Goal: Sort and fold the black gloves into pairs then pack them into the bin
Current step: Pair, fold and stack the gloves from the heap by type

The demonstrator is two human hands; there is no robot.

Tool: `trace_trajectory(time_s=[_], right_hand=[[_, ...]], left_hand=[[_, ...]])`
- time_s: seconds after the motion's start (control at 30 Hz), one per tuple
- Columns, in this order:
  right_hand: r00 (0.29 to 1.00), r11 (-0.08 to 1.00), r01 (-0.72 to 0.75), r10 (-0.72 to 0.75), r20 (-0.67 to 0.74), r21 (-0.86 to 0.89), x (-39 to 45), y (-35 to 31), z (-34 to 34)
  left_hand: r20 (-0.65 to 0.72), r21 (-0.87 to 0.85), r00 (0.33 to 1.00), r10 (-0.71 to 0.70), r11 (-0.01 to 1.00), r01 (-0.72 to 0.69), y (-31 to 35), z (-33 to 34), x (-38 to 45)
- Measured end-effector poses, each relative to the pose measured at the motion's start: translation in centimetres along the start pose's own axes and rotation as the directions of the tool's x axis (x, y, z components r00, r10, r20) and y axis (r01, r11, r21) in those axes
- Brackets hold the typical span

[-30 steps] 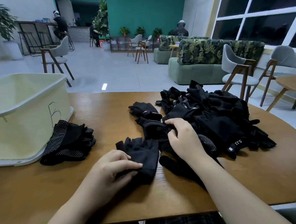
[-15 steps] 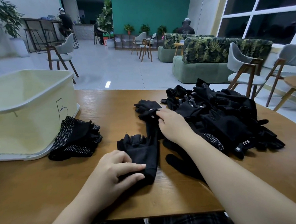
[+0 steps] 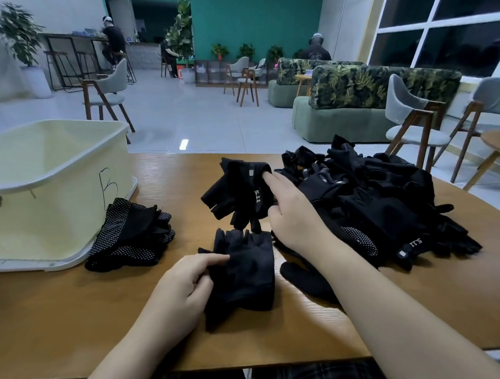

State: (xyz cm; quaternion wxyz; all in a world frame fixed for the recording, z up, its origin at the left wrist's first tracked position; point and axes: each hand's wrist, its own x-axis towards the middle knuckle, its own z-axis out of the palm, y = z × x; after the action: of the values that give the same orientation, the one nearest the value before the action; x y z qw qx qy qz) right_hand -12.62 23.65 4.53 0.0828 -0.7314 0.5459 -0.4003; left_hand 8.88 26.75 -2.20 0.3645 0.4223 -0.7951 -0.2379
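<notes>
Head view, right hand: the right hand (image 3: 295,213) lifts a fingerless glove (image 3: 238,191) by its cuff just above the tabletop (image 3: 61,315), grip pinched on the fabric; it hangs limp.
Head view, left hand: the left hand (image 3: 180,285) rests on a flat glove (image 3: 244,272) near the front edge, fingertips nipping its left side.
Handling: soft, light, floppy cloth (the dotted palms probably grip a little); I judge the cuff the best hold, since the fingers trail.
Supply: the glove pile (image 3: 382,199) crowds the right half, reaching toward the right edge.
Done so far: a folded dotted pair (image 3: 129,236) lies touching the bin (image 3: 54,176) at the left edge.
Room: bare wood between the pair and the flat glove, and along the front edge, for folding.
</notes>
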Motion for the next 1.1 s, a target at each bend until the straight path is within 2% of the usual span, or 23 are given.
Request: trace_trajectory(time_s=[0.13,0.33,0.4,0.5,0.53,0.6,0.7,0.77,0.83,0.87,0.93,1.0,1.1], right_hand=[[0.999,1.0,0.003,-0.003,-0.037,-0.012,-0.9,0.7,0.7],[0.967,0.977,-0.21,0.201,-0.155,-0.043,-1.1,2.0,0.3],[0.958,0.958,-0.273,0.262,-0.117,-0.09,-1.0,2.3,-0.1],[0.918,0.896,-0.379,0.395,0.026,-0.232,-0.8,2.6,-0.3],[0.904,0.871,-0.405,0.427,0.022,-0.278,-0.7,2.7,-0.3],[0.917,0.837,-0.389,0.391,-0.077,-0.386,-0.3,2.7,-0.1],[0.956,0.832,-0.289,0.223,-0.19,-0.474,1.1,2.5,0.0],[0.984,0.858,-0.172,0.128,-0.122,-0.485,2.4,2.4,0.1],[0.997,0.863,-0.06,0.081,0.021,-0.501,3.9,2.4,0.4],[0.991,0.859,-0.037,0.097,0.091,-0.511,4.6,2.5,0.5],[0.958,0.852,-0.087,0.214,0.192,-0.516,6.0,2.9,0.9],[0.911,0.822,-0.144,0.327,0.25,-0.551,7.3,3.9,1.5],[0.894,0.772,-0.121,0.357,0.269,-0.624,8.0,5.0,2.1]], left_hand=[[0.004,0.008,0.998,0.057,0.998,-0.057,0.1,0.0,-0.1],[0.007,0.064,0.993,0.117,0.991,-0.117,-0.5,0.2,0.2],[-0.031,0.084,0.995,0.098,0.992,-0.095,-0.7,0.3,0.3],[-0.104,0.107,0.994,0.031,0.994,-0.02,-0.8,0.4,0.5],[-0.12,0.112,0.993,0.015,0.994,-0.002,-1.0,0.4,0.6],[-0.138,0.113,0.99,-0.01,0.993,0.025,-1.2,0.5,0.7],[-0.129,0.116,0.991,-0.029,0.992,0.044,-1.4,0.6,0.8],[-0.102,0.131,0.993,-0.059,0.989,0.072,-1.6,0.7,0.8],[-0.082,0.157,0.994,-0.07,0.984,0.082,-1.6,0.7,0.8],[-0.075,0.162,0.995,-0.07,0.983,0.081,-1.5,0.7,0.8],[-0.067,0.165,0.995,-0.071,0.983,0.081,-1.5,0.7,0.8],[-0.063,0.163,0.995,-0.072,0.983,0.081,-1.7,0.7,0.9],[-0.065,0.154,0.996,-0.061,0.986,0.071,-1.9,0.7,1.0]])
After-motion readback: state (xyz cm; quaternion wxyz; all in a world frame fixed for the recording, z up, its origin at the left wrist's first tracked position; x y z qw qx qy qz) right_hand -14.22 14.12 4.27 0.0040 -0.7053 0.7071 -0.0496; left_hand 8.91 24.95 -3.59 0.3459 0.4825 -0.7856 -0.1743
